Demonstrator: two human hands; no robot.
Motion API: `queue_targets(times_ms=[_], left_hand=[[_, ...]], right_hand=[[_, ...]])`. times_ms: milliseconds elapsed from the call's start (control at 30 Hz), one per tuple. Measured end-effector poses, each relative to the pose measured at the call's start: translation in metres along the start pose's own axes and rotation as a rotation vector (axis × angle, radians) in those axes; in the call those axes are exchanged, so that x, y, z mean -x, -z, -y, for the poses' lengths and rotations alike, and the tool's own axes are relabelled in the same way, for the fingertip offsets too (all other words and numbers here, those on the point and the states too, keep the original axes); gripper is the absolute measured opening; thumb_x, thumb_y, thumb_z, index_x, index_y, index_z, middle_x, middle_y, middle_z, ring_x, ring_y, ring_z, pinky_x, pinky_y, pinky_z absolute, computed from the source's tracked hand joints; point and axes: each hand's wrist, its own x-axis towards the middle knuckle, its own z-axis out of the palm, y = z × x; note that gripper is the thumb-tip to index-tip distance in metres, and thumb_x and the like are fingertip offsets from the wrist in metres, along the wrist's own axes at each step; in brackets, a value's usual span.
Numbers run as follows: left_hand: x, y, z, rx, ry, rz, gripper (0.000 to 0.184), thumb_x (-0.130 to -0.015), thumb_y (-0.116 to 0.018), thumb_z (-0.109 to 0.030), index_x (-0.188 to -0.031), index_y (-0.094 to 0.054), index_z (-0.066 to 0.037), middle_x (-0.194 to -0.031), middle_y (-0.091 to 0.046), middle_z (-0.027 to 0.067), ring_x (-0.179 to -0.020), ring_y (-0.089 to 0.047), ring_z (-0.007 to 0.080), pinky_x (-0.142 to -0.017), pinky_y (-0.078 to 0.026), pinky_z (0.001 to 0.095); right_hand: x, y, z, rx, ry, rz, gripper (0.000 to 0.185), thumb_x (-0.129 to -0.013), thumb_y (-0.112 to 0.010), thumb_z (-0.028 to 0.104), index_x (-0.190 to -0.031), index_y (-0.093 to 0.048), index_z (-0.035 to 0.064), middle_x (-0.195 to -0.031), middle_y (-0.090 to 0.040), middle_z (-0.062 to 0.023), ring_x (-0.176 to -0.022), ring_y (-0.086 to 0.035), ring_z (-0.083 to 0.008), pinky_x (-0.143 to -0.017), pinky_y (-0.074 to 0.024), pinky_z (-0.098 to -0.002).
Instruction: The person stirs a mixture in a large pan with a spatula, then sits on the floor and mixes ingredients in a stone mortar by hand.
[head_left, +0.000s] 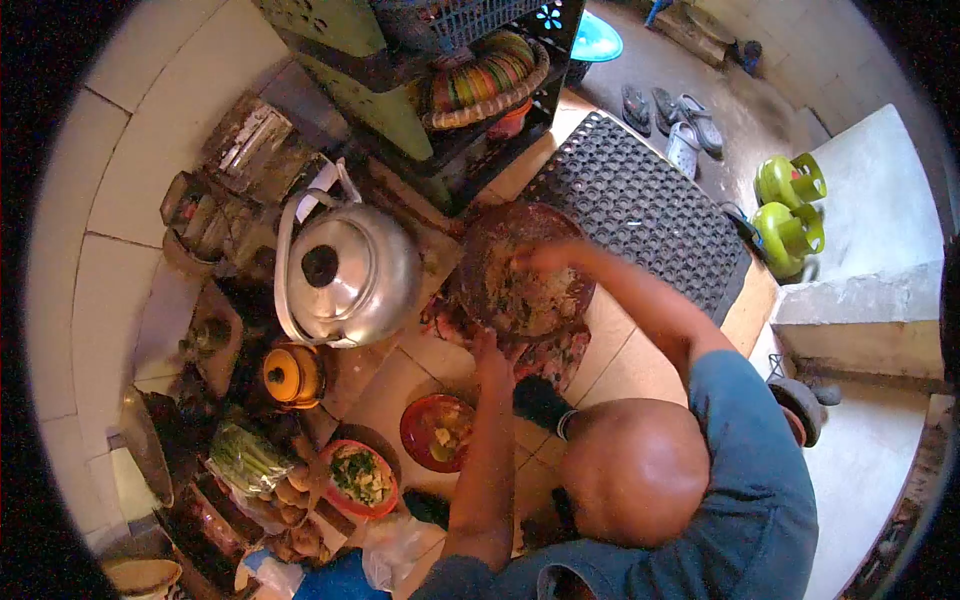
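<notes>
A wide dark round mortar point(470, 285) with crumbly brown food in it rests on a patterned cloth point(560, 358) on the tiled floor. My right hand point(540, 257) reaches into it from the right, fingers closed and pointing down at the food. Whatever those fingers hold is hidden. At the mortar's near rim is my left hand point(490, 358), curled against the edge; its fingertips are dim. Below my left hand, beside the forearm, lies a red plate point(408, 440) with pieces of food. A red-rimmed bowl point(330, 490) of chopped greens and pale pieces sits further left.
A large metal kettle point(385, 265) stands left of the mortar, near a small orange pot point(292, 376). Bagged vegetables point(245, 460) lie at lower left. A shelf rack point(345, 95) rises behind. Right are a black rubber mat point(640, 200), sandals point(683, 150) and green gas cylinders point(785, 240).
</notes>
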Motion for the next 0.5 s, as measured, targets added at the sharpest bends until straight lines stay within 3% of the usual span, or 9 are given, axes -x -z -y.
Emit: queue_targets(times_ms=[100,200,233,267,333,367,433,500], left_hand=[[-0.021,0.021,0.015,-0.098,-0.014,-0.089,0.054,-0.094,-0.051,-0.024,-0.141,-0.025,-0.016,-0.142,-0.03,0.0111,-0.128,-0.034,0.0318,-0.085,-0.053,0.0506],[-0.008,-0.004,0.002,-0.06,-0.023,-0.121,0.056,-0.094,-0.052,-0.024,-0.142,-0.024,-0.017,-0.143,-0.028,0.0115,-0.129,-0.032,0.0332,-0.086,-0.053,0.0498],[-0.01,-0.001,0.002,-0.077,-0.009,-0.105,0.056,-0.094,-0.052,-0.025,-0.142,-0.024,-0.017,-0.143,-0.028,0.0116,-0.128,-0.033,0.0333,-0.086,-0.053,0.0497],[-0.011,0.004,0.003,-0.091,0.005,-0.091,0.056,-0.094,-0.052,-0.026,-0.142,-0.024,-0.016,-0.143,-0.028,0.0116,-0.128,-0.033,0.0333,-0.087,-0.053,0.0497],[-0.018,0.014,0.006,-0.099,0.017,-0.059,0.056,-0.094,-0.052,-0.027,-0.141,-0.025,-0.016,-0.143,-0.028,0.0116,-0.128,-0.033,0.0334,-0.087,-0.053,0.05],[-0.018,0.021,0.008,-0.1,0.024,-0.042,0.056,-0.094,-0.052,-0.027,-0.141,-0.025,-0.017,-0.143,-0.028,0.0115,-0.128,-0.033,0.0335,-0.087,-0.053,0.0503],[-0.024,0.017,0.01,-0.116,0.005,-0.03,0.055,-0.094,-0.052,-0.028,-0.141,-0.025,-0.017,-0.144,-0.027,0.0114,-0.128,-0.033,0.0333,-0.085,-0.053,0.0505],[-0.019,0.017,0.008,-0.154,-0.022,-0.079,0.055,-0.094,-0.051,-0.029,-0.141,-0.026,-0.017,-0.144,-0.026,0.0112,-0.127,-0.034,0.033,-0.083,-0.054,0.0504]], right_hand=[[0.016,0.031,0.031,0.187,0.028,-0.15,0.049,-0.089,-0.051,0.038,-0.133,-0.045,0.0177,-0.113,-0.059,-0.0221,-0.092,-0.061,-0.0384,-0.079,-0.0508,-0.0442],[0.043,-0.017,0.025,0.582,0.117,-0.323,0.05,-0.09,-0.047,0.036,-0.137,-0.038,0.0239,-0.107,-0.061,-0.0231,-0.09,-0.062,-0.0387,-0.078,-0.051,-0.0453],[0.067,-0.055,0.037,0.518,0.059,-0.233,0.051,-0.09,-0.046,0.035,-0.139,-0.035,0.0264,-0.106,-0.061,-0.0234,-0.091,-0.062,-0.0385,-0.078,-0.0508,-0.046],[0.075,-0.09,0.031,0.498,0.138,-0.426,0.052,-0.09,-0.045,0.034,-0.14,-0.032,0.0272,-0.106,-0.061,-0.0242,-0.091,-0.062,-0.0383,-0.077,-0.0507,-0.0459],[0.077,-0.102,0.033,0.641,0.152,-0.511,0.052,-0.091,-0.044,0.035,-0.141,-0.031,0.0266,-0.106,-0.061,-0.0243,-0.089,-0.062,-0.0381,-0.076,-0.0509,-0.0453],[0.082,-0.086,0.049,0.797,0.078,-0.399,0.051,-0.091,-0.044,0.036,-0.14,-0.032,0.0252,-0.105,-0.061,-0.0235,-0.087,-0.063,-0.0381,-0.075,-0.0512,-0.0446],[0.059,-0.041,0.041,0.773,0.172,-0.375,0.05,-0.092,-0.043,0.041,-0.138,-0.035,0.0217,-0.104,-0.062,-0.0222,-0.085,-0.063,-0.0379,-0.073,-0.0517,-0.0437],[0.021,-0.003,0.02,0.408,0.237,-0.308,0.051,-0.093,-0.042,0.045,-0.136,-0.038,0.0183,-0.106,-0.061,-0.022,-0.088,-0.062,-0.0383,-0.073,-0.0512,-0.0451]])
